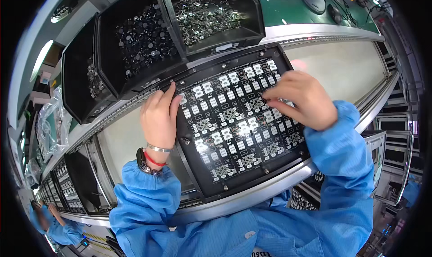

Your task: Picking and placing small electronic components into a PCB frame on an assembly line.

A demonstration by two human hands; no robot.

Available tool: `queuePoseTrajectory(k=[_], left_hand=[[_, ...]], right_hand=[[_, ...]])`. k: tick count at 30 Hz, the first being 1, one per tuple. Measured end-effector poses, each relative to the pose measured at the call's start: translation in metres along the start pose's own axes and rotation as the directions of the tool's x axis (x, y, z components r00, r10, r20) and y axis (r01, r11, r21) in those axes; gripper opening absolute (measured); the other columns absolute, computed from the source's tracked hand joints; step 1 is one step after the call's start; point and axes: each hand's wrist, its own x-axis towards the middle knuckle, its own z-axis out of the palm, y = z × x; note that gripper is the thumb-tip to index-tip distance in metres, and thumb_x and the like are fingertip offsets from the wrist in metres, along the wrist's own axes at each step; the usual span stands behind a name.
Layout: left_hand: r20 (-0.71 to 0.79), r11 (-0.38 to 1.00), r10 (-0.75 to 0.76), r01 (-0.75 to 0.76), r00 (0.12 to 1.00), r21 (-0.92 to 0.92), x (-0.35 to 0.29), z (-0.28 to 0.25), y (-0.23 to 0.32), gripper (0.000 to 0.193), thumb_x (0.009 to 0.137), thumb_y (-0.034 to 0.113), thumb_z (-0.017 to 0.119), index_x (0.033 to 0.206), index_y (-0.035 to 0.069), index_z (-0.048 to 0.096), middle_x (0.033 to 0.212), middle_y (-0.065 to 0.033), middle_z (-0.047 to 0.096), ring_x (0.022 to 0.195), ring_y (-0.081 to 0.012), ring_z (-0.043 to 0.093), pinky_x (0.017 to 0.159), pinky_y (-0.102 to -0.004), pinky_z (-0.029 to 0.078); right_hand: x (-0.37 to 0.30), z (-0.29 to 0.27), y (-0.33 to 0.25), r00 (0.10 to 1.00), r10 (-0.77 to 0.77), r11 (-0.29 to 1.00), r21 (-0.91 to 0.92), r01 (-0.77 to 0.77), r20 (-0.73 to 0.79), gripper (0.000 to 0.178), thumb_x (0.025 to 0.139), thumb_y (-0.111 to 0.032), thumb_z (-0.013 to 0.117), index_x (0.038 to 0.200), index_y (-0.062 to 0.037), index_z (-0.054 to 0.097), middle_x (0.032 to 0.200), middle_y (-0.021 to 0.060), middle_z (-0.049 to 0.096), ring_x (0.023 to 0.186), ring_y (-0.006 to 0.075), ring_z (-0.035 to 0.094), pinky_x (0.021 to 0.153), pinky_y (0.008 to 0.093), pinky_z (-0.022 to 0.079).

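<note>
A black tray (204,185) lies in front of me, carrying a circuit board panel (238,116) with rows of white components and several repeated sections. Over the panel's upper right part, my right hand (302,99) is closed in a pinch; a small dark piece may be between its fingertips, too small to name. My left hand (158,117) is at the tray's upper left edge. Its index finger and thumb are apart, with the thumb tip near the panel's corner, and nothing shows between them. The other fingers are bent.
Behind the tray stand black bins (177,61) holding many small metal and dark parts. The tray sits across a conveyor line (335,61) with metal rails. Clear plastic wrap (54,122) lies at left. Another person in blue (63,230) is at lower left.
</note>
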Motion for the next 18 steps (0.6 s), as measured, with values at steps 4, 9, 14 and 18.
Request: queuePoseTrajectory(k=[4, 9, 14, 18], left_hand=[[-0.017, 0.994, -0.011, 0.010, 1.000, -0.109, 0.002, 0.005, -0.002, 0.030, 0.077, 0.014, 0.070, 0.106, 0.006, 0.067, 0.074, -0.0095, 0.053, 0.071, -0.0275, 0.053, 0.068, -0.0378, 0.042], [-0.002, 0.922, -0.129, 0.119, 0.992, -0.368, 0.001, 0.006, -0.007, 0.024, 0.073, 0.011, 0.073, 0.097, 0.006, 0.072, 0.058, -0.0042, 0.043, 0.064, -0.0204, 0.042, 0.065, -0.0321, 0.036], [0.010, 0.946, -0.156, 0.152, 0.988, -0.286, -0.001, 0.005, -0.004, 0.024, 0.073, 0.014, 0.074, 0.097, 0.014, 0.074, 0.058, 0.0034, 0.043, 0.070, -0.0150, 0.038, 0.076, -0.0302, 0.027], [0.014, 0.932, -0.207, 0.201, 0.978, -0.301, -0.002, 0.007, -0.006, 0.024, 0.073, 0.015, 0.074, 0.097, 0.016, 0.074, 0.058, 0.0053, 0.042, 0.073, -0.0134, 0.038, 0.079, -0.0308, 0.024]], right_hand=[[0.040, 0.041, 0.016, 0.988, 0.146, 0.989, 0.033, -0.145, -0.056, 0.016, 0.082, -0.012, 0.066, 0.098, -0.0084, 0.067, 0.079, 0.0090, 0.062, 0.073, 0.0246, 0.057, 0.066, 0.0351, 0.047], [0.063, 0.075, 0.024, 0.934, 0.174, 0.984, 0.009, -0.180, -0.313, 0.017, 0.082, -0.012, 0.065, 0.098, -0.0096, 0.067, 0.085, 0.0076, 0.061, 0.079, 0.0254, 0.059, 0.071, 0.0341, 0.048], [0.068, 0.084, 0.024, 0.896, 0.107, 0.984, -0.086, -0.159, -0.430, 0.010, 0.079, -0.008, 0.066, 0.089, -0.0056, 0.065, 0.084, 0.0068, 0.060, 0.081, 0.0266, 0.060, 0.071, 0.0346, 0.049], [0.068, 0.089, 0.019, 0.892, 0.178, 0.984, 0.063, -0.167, -0.416, 0.009, 0.078, -0.005, 0.068, 0.083, -0.0022, 0.061, 0.079, 0.0087, 0.058, 0.071, 0.0264, 0.059, 0.063, 0.0338, 0.047]])
